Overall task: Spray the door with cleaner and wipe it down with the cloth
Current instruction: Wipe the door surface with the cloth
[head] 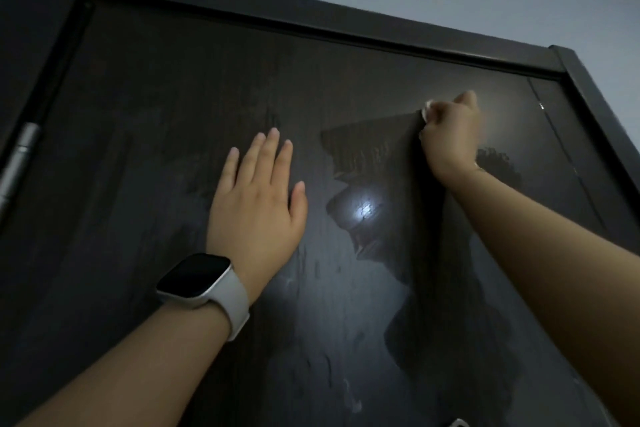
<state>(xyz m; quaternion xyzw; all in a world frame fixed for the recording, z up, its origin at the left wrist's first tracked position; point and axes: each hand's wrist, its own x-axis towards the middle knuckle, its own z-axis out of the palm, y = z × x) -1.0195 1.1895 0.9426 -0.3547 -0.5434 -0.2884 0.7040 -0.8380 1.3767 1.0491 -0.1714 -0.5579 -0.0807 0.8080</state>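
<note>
Left hand (254, 198) lies flat, fingers straight, on the dark door (145, 156); right hand (450, 135) grips a mostly hidden pale cloth (426, 111) against it.

The door (145, 156) offers a broad flat face for a hand to travel over. The left hand (258, 204) lies flat near its middle, blocking the stretch there, and the right hand (450, 139) with its bunched cloth (426, 111) occupies the upper right. Between the two runs an open band of wet panel. To the left, the surface stays free as far as the hinge (19, 163) (metal, standing proud at the edge). Above and to the right, the raised frame (311, 15) bounds any sweep.
</note>
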